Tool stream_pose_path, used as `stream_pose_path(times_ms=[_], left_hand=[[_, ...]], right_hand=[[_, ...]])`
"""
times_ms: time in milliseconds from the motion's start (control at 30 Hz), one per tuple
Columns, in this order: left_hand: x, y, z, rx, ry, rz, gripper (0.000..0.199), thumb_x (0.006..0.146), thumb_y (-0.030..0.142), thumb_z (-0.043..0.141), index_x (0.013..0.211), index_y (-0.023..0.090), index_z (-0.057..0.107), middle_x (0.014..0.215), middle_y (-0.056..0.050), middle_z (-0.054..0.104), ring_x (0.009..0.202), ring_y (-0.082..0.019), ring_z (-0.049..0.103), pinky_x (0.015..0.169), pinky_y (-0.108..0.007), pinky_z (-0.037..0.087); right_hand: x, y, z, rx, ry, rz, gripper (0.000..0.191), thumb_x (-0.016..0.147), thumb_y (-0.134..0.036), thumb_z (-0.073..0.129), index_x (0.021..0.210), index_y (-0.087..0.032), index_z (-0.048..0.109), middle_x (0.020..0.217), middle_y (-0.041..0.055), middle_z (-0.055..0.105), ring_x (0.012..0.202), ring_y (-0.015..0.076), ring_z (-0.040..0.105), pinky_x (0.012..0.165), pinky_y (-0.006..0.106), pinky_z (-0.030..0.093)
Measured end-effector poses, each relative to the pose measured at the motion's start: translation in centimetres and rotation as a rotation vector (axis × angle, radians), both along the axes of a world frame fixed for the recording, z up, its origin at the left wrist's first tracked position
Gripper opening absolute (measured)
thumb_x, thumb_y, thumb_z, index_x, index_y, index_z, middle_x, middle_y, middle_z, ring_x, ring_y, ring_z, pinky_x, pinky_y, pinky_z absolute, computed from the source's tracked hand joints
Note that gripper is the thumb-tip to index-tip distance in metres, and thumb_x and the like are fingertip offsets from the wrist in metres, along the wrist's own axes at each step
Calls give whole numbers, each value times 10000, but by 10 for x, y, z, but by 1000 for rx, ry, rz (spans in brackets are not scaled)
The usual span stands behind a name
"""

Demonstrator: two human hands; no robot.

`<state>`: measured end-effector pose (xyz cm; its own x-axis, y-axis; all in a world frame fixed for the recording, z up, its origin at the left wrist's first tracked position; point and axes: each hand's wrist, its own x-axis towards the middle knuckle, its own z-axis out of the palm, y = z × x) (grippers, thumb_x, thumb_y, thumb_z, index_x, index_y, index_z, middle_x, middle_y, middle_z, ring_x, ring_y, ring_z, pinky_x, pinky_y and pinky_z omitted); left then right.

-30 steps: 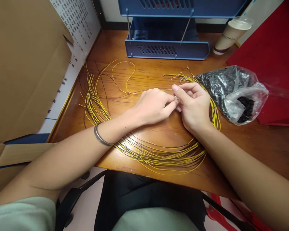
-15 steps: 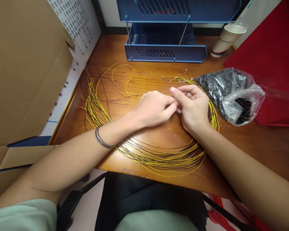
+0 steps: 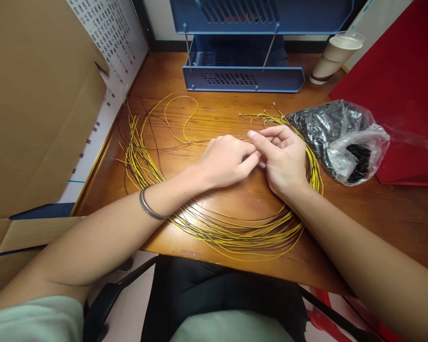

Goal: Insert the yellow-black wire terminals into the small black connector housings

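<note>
Yellow and dark brown wires [image 3: 242, 232] lie in a wide loose loop on the wooden table, under both my forearms. My left hand [image 3: 230, 160] is closed, its fingertips pinching at the middle of the loop. Against it, my right hand [image 3: 283, 159] pinches with thumb and forefinger. A thin wire [image 3: 203, 142] runs from the left side of the loop into my fingers. The tip between the hands is hidden by the fingers. Beyond my right hand, several wire ends with small silvery terminals [image 3: 264, 115] stick out.
A clear plastic bag [image 3: 338, 137] of small black parts lies at the right. Behind stand a blue desk tray [image 3: 242, 80] and a paper cup [image 3: 333, 59] with a straw. A cardboard box [image 3: 39, 104] borders the left, a red bag [image 3: 395, 95] the far right.
The fingers of both hands have shifted slightly against each other, and the right thumb has moved a little to the left. The whole view has drifted slightly.
</note>
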<state>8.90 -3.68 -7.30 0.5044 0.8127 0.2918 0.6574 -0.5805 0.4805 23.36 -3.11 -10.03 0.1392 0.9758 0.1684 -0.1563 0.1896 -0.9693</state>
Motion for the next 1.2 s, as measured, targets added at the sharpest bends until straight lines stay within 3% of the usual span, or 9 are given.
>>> stream_pose_path(times_ms=[200,333,600,767,867,1033,1200], left_hand=[[0,0,0,-31,27,-19,441,971,364,462,726,194,787,604,-47,677,503,-128,426,596,-317,253],[0,0,0,-15,18,3,432,977,336,448,758,190,790,667,-57,716,543,-140,491,608,-314,286],[0,-1,2,0,67,-43,450,982,367,477,692,178,765,592,-48,682,475,-124,425,579,-315,285],[0,0,1,10,36,4,443,991,349,443,755,194,784,697,-60,740,551,-151,513,615,-319,299],[0,0,1,8,3,1,422,976,347,458,749,203,783,680,-47,731,532,-146,480,609,-319,288],[-2,0,1,5,27,-97,467,973,395,490,635,181,731,549,-36,648,452,-116,371,558,-318,250],[-1,0,-1,26,19,-70,429,976,333,478,686,184,756,582,-38,677,469,-118,434,559,-308,276]], right_hand=[[1,2,-5,79,-76,-45,360,749,-426,883,817,-244,581,786,7,637,743,160,636,638,312,533],[0,0,-2,21,-17,-6,381,695,-422,907,801,-240,590,737,-5,625,662,143,605,572,296,497],[0,0,3,6,13,-62,393,648,-432,928,776,-227,618,747,-3,641,680,128,601,576,276,487],[-2,-2,6,-23,77,21,445,600,-451,956,775,-227,614,651,-37,604,555,102,539,496,261,428],[-2,-2,7,-25,76,32,463,577,-462,966,760,-227,611,661,-35,612,569,102,550,511,261,440],[0,0,5,-1,13,-28,453,622,-502,933,791,-239,607,733,-19,631,684,131,612,589,276,499],[0,-1,4,-12,-12,5,456,665,-531,907,819,-249,583,721,-22,609,624,126,580,512,269,460]])
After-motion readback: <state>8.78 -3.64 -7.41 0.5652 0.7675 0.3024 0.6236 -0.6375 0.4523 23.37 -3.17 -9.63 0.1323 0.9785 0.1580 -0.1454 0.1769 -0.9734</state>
